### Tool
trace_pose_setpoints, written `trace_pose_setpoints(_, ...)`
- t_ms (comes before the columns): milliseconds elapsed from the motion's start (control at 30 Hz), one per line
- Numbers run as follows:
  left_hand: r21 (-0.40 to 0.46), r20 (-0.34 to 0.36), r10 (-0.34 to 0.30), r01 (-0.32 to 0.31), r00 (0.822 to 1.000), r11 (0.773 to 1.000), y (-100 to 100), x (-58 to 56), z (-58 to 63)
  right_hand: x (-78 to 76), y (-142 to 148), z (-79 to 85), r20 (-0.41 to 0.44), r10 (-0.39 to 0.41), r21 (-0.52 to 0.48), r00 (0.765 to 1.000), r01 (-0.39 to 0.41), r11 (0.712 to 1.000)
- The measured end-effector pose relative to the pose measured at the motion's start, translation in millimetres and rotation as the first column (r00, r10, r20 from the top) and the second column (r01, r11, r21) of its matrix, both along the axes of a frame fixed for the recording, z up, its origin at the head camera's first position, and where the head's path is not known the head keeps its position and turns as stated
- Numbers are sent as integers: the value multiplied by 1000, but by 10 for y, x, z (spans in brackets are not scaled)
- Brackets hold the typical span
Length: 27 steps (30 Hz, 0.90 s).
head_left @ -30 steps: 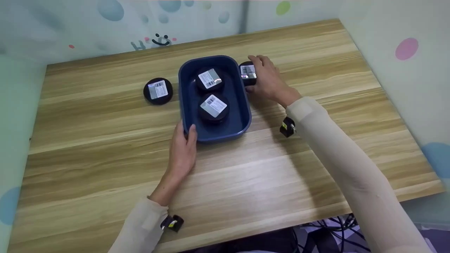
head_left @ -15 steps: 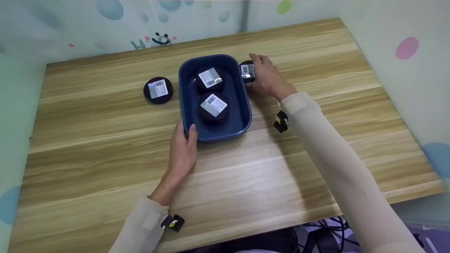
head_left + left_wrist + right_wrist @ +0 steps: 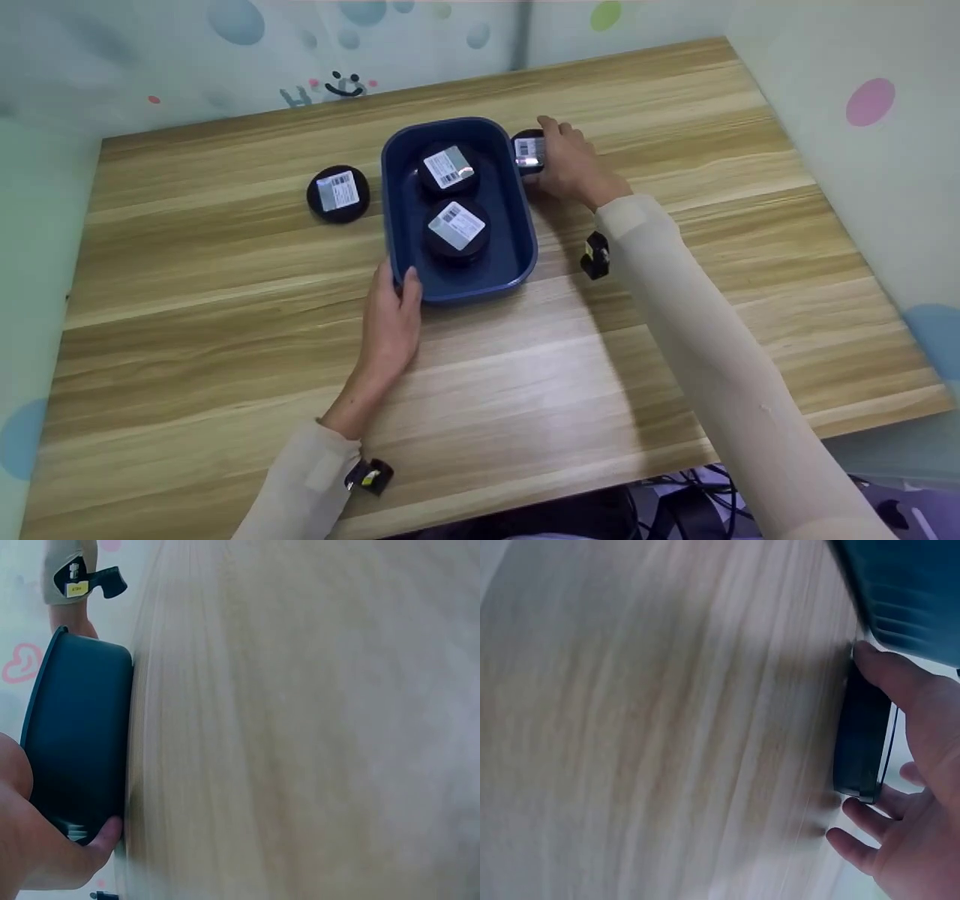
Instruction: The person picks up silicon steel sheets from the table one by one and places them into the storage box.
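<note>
A deep blue plastic bin (image 3: 525, 270) stands on the table, holding two round black containers with white barcode labels, the nearer one (image 3: 457, 229) and the farther one (image 3: 448, 169). My left hand (image 3: 390, 326) grips the bin's near left corner, thumb and fingers on either side of it. Just outside the bin's right wall, my right hand (image 3: 574, 165) holds another round black container (image 3: 529, 152). In the right wrist view, thumb and fingers span this low container (image 3: 862, 735), which sits close against the tabletop. One more labelled round black container (image 3: 338, 194) lies left of the bin.
The wooden table (image 3: 225, 337) meets light walls (image 3: 427, 67) with coloured spots at the back and sides. Black cables (image 3: 709, 487) hang below the front edge at the right. A small black device (image 3: 369, 476) is worn on each wrist.
The right forearm has swung a little to the left and its wrist has turned slightly, with the container still in the fingers. The left hand and the bin have stayed put.
</note>
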State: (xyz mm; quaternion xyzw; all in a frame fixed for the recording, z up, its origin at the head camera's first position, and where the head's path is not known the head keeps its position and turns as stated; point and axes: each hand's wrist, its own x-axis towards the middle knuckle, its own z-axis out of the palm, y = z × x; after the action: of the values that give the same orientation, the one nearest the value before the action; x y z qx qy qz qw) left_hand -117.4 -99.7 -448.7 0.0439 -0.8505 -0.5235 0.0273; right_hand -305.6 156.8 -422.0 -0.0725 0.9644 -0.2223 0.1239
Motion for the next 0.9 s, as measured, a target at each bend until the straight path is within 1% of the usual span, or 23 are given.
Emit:
trace_pose_setpoints(200, -1, 10, -10, 10, 1000, 1000, -10, -9, -7, -15, -28, -12, 4, -26, 6, 1000, 26, 1000)
trace_pose_setpoints(367, 0, -7, -5, 5, 1000, 1000, 3, -16, -18, -31, -17, -31, 12, -62, 1, 998, 62, 998)
trace_pose_setpoints(500, -2, -15, 5, -5, 1000, 1000, 14, -20, -24, -26, 0, -33, 16, -69, -4, 997, 70, 998)
trace_pose_setpoints(667, -5, -1, 7, -7, 1000, 1000, 18, -9, -12, -16, 18, -27, -7, -66, -12, 998, 66, 998)
trace_pose_setpoints(900, 21, -9, 7, -7, 1000, 1000, 15, -3, 3, -20, 60, -1, -59, -52, -17, 997, 51, 999)
